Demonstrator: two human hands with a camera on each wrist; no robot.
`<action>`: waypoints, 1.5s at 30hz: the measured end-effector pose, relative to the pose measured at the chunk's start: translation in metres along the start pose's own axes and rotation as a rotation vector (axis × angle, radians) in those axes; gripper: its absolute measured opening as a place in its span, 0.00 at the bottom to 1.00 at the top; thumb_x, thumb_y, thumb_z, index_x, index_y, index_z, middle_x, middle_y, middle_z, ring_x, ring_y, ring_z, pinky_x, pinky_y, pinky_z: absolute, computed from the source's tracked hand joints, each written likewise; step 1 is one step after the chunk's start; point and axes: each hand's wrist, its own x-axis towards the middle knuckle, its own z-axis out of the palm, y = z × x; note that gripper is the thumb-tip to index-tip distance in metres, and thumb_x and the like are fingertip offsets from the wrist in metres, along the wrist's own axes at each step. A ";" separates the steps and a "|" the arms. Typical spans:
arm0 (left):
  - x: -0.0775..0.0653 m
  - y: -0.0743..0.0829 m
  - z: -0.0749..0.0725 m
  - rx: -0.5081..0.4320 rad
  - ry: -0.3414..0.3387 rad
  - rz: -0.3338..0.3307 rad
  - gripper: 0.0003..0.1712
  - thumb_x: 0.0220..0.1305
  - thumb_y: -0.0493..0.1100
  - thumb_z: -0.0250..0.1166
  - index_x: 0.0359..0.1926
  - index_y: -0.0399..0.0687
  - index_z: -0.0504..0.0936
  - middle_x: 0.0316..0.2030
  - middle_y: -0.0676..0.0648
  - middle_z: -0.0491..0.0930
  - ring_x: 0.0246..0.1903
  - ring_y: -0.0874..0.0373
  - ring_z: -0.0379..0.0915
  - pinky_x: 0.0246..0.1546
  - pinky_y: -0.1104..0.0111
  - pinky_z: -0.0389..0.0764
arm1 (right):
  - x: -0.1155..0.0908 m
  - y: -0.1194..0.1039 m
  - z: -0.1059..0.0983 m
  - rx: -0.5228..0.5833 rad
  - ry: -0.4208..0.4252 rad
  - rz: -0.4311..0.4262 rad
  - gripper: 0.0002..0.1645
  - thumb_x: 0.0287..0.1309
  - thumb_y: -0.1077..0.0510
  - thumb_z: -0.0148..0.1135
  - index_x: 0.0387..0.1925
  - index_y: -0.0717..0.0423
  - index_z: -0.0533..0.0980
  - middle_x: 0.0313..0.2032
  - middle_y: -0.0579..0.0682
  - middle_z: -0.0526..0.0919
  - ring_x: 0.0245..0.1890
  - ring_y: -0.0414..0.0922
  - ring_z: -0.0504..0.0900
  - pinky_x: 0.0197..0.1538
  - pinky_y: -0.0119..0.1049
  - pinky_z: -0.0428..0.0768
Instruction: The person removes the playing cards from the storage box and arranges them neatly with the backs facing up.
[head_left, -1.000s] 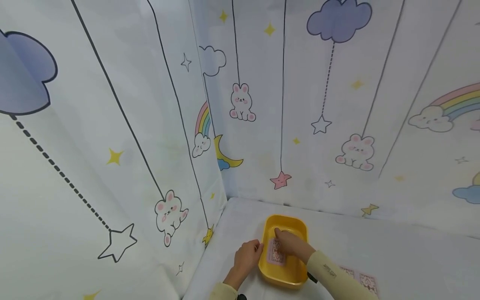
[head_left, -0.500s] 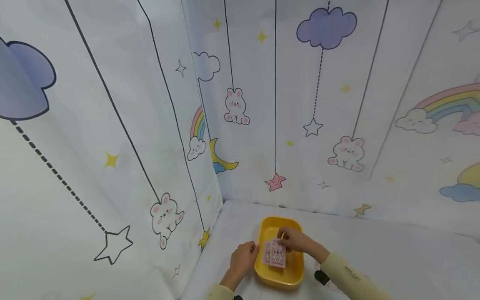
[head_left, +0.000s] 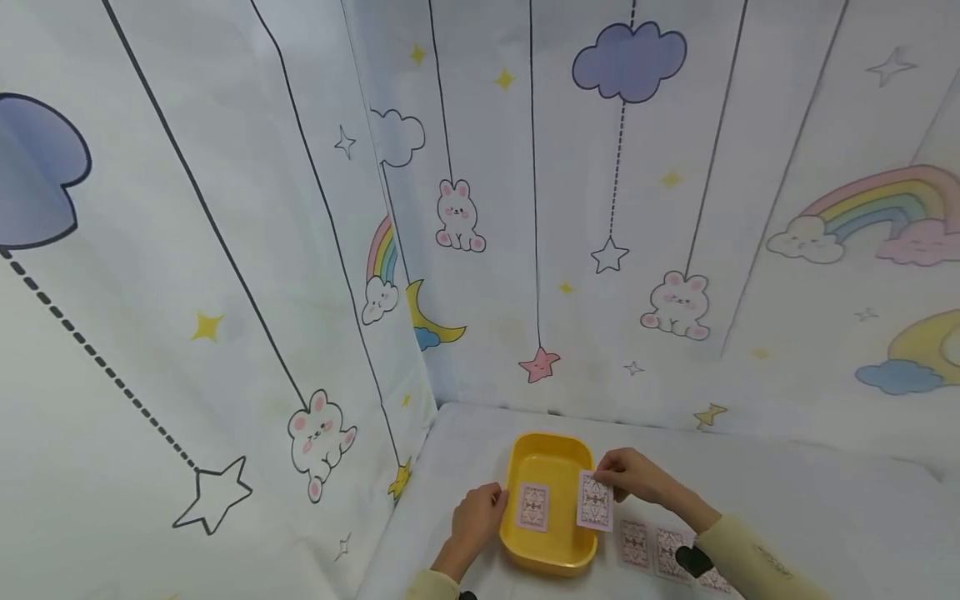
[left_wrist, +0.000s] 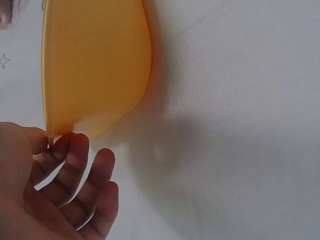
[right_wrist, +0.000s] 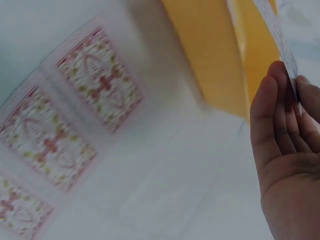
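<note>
A yellow plastic tray (head_left: 551,554) stands on the white table. One playing card (head_left: 533,507) lies inside it, patterned back up. My left hand (head_left: 476,518) pinches the tray's left rim; in the left wrist view, the thumb and index finger of that hand (left_wrist: 55,185) meet at the rim. Over the tray's right edge, my right hand (head_left: 637,477) holds another playing card (head_left: 595,502) by its top corner. In the right wrist view this held card (right_wrist: 280,35) shows edge-on, between the thumb and fingers of the right hand (right_wrist: 290,145).
Right of the tray, several cards lie in a row on the table, among them a near card (head_left: 634,544) and a middle card (head_left: 673,552); the right forearm partly covers the row. White walls (head_left: 480,367) with printed rabbits, clouds and stars close off the left and back.
My right hand has lifted a card from inside the tray and carried it right, to the tray's right edge. The other card stays in the tray. My left hand keeps to the rim.
</note>
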 end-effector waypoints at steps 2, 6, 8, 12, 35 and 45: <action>0.000 0.000 0.000 0.002 -0.001 0.003 0.14 0.73 0.49 0.59 0.28 0.51 0.78 0.20 0.56 0.71 0.19 0.62 0.64 0.20 0.71 0.64 | -0.008 0.008 -0.007 0.001 0.007 0.009 0.13 0.68 0.54 0.62 0.38 0.61 0.79 0.30 0.49 0.82 0.27 0.45 0.80 0.31 0.37 0.83; 0.000 -0.001 0.001 -0.003 0.003 0.016 0.14 0.73 0.49 0.59 0.28 0.51 0.77 0.20 0.55 0.71 0.19 0.62 0.65 0.20 0.70 0.63 | -0.024 0.025 -0.017 0.018 0.019 0.035 0.14 0.69 0.53 0.61 0.38 0.62 0.79 0.29 0.49 0.82 0.28 0.45 0.80 0.32 0.39 0.84; -0.001 -0.001 0.001 -0.007 0.006 0.021 0.14 0.73 0.49 0.59 0.28 0.51 0.77 0.20 0.55 0.71 0.19 0.62 0.65 0.20 0.70 0.63 | -0.031 0.034 -0.022 0.025 0.023 0.050 0.15 0.69 0.51 0.61 0.38 0.61 0.79 0.28 0.48 0.81 0.28 0.43 0.80 0.32 0.38 0.84; -0.001 0.000 0.000 -0.010 -0.001 0.019 0.14 0.73 0.49 0.59 0.29 0.51 0.77 0.20 0.55 0.71 0.19 0.62 0.65 0.20 0.70 0.63 | -0.046 0.054 -0.032 0.039 0.021 0.051 0.15 0.70 0.51 0.59 0.38 0.62 0.79 0.28 0.48 0.81 0.27 0.41 0.78 0.32 0.37 0.82; -0.001 -0.002 0.001 0.006 0.010 0.041 0.15 0.73 0.49 0.59 0.28 0.50 0.77 0.19 0.54 0.71 0.19 0.60 0.65 0.20 0.70 0.64 | -0.136 0.154 -0.078 0.022 0.087 0.302 0.22 0.71 0.47 0.58 0.45 0.65 0.80 0.35 0.47 0.83 0.34 0.44 0.79 0.37 0.39 0.82; 0.000 -0.002 0.004 0.011 0.019 0.041 0.15 0.73 0.49 0.59 0.27 0.51 0.77 0.19 0.54 0.71 0.19 0.61 0.65 0.20 0.70 0.64 | -0.161 0.173 -0.082 0.010 0.099 0.415 0.22 0.67 0.46 0.62 0.42 0.64 0.81 0.33 0.45 0.82 0.32 0.43 0.77 0.36 0.38 0.79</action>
